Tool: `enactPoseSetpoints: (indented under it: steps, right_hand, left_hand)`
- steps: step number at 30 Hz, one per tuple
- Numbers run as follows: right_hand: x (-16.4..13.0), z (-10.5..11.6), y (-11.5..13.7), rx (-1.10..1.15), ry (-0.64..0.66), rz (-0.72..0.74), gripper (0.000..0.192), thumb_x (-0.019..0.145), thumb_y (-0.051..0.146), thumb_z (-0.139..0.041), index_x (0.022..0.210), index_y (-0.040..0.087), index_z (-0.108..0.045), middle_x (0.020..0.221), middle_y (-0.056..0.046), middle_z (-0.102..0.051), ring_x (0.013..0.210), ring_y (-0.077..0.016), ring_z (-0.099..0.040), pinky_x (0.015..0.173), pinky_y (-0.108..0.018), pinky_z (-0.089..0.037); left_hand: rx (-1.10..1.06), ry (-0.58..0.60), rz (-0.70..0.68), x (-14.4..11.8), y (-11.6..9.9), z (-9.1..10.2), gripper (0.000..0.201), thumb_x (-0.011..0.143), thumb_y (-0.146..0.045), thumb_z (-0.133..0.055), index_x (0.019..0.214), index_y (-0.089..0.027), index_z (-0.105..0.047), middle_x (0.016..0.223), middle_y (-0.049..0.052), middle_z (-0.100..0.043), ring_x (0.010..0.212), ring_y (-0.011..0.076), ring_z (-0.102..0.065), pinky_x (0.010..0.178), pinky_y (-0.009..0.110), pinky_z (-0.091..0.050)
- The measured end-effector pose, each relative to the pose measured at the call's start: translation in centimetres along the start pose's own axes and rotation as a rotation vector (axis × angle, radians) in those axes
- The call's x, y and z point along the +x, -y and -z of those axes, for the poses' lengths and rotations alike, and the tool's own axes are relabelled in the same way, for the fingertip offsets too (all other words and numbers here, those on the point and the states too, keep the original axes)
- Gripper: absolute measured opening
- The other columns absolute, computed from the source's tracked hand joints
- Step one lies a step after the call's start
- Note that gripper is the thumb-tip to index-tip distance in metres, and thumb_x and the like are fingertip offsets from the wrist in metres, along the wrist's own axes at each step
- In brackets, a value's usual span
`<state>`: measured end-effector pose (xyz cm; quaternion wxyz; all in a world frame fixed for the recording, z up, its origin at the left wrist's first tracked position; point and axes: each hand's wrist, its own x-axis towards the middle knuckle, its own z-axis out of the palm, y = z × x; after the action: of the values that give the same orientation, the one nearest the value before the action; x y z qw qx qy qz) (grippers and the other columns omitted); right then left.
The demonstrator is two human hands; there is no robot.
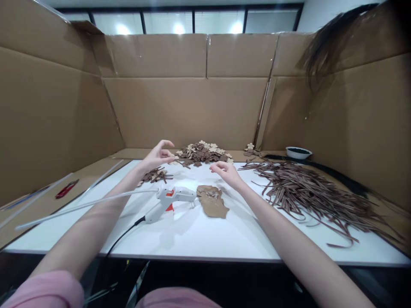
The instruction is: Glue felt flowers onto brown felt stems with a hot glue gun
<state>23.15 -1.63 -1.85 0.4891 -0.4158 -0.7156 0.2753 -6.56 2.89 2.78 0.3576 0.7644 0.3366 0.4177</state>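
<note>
I see cardboard walls (189, 109) standing on the left, far and right sides of the white worktop (192, 239). The biggest load on it is a heap of brown strips (308, 192), spread along the right edge from the far right corner toward the near one, with a few loose ends straying inward. Flower-shaped pieces (205, 152), dark brown and pale, are piled at the middle of the far edge. Left of centre, toward the near edge, I have the white glue gun (183, 195) on its side, a long glue stick (86, 205) running from its back past the left edge; its nozzle points right, at a torn cardboard piece (212, 205) near the middle, and I cannot tell whether they touch. Above the worktop, the left hand (159, 155) has its fingertips pinched on a thin strip (183, 160) in front of the flower pile, toward the far edge. The right hand (226, 171) hovers just beyond the cardboard piece, fingers curled inward; I cannot tell whether they grasp anything. A white bowl (298, 154) sits past the far right corner, and a red cutter (66, 189) lies outside the left edge.
</note>
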Motion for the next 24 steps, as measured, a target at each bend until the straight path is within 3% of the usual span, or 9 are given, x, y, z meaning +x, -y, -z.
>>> enactPoseSetpoints:
  steps: [6, 12, 16, 21, 24]
  right_hand:
    - [0.1, 0.2, -0.8, -0.100, 0.033, -0.018, 0.032, 0.080, 0.044, -0.057, 0.078, 0.014, -0.069, 0.080, -0.008, -0.071, 0.074, -0.0180, -0.063, 0.067, -0.027, -0.046]
    - [0.1, 0.3, -1.2, -0.122, 0.049, -0.017, 0.030, 0.080, 0.041, -0.056, 0.077, 0.014, -0.069, 0.080, -0.009, -0.072, 0.074, -0.0181, -0.064, 0.069, -0.028, -0.046]
    - [0.1, 0.3, -1.1, -0.133, 0.057, -0.017, 0.030, 0.080, 0.041, -0.056, 0.077, 0.014, -0.069, 0.078, -0.008, -0.071, 0.073, -0.0173, -0.063, 0.068, -0.027, -0.046]
    - [0.1, 0.3, -1.2, -0.147, 0.067, -0.021, 0.028, 0.079, 0.038, -0.057, 0.077, 0.014, -0.069, 0.078, -0.007, -0.071, 0.073, -0.0170, -0.062, 0.068, -0.027, -0.045]
    - [0.0, 0.3, -1.3, -0.164, 0.125, -0.012, 0.024, 0.077, 0.036, -0.059, 0.078, 0.014, -0.069, 0.078, -0.007, -0.070, 0.073, -0.0169, -0.061, 0.068, -0.027, -0.046]
  left_hand:
    - [0.245, -0.183, 0.171, -0.6, 3.9, 4.9, 0.062, 0.058, -0.043, -0.079, 0.103, -0.019, -0.045, 0.064, -0.002, -0.063, 0.057, 0.0153, -0.060, 0.058, 0.024, -0.042]
    - [0.363, -0.219, 0.259, -1.3, 7.8, 6.6, 0.070, 0.058, -0.052, -0.076, 0.113, -0.020, -0.046, 0.065, -0.001, -0.067, 0.061, 0.0189, -0.063, 0.061, 0.027, -0.045]
    - [0.473, -0.268, 0.254, -1.3, 7.7, 6.5, 0.065, 0.062, -0.052, -0.072, 0.113, -0.020, -0.048, 0.068, 0.001, -0.068, 0.063, 0.0203, -0.064, 0.063, 0.028, -0.046]
    - [0.789, -0.467, 0.193, -1.4, 6.4, 6.2, 0.042, 0.071, -0.044, -0.065, 0.105, -0.021, -0.058, 0.084, 0.005, -0.072, 0.082, 0.0237, -0.066, 0.071, 0.029, -0.044]
    - [0.914, -0.385, 0.210, -1.4, 6.3, 6.5, 0.037, 0.069, -0.042, -0.066, 0.100, -0.023, -0.062, 0.086, 0.006, -0.072, 0.087, 0.0263, -0.065, 0.072, 0.030, -0.043]
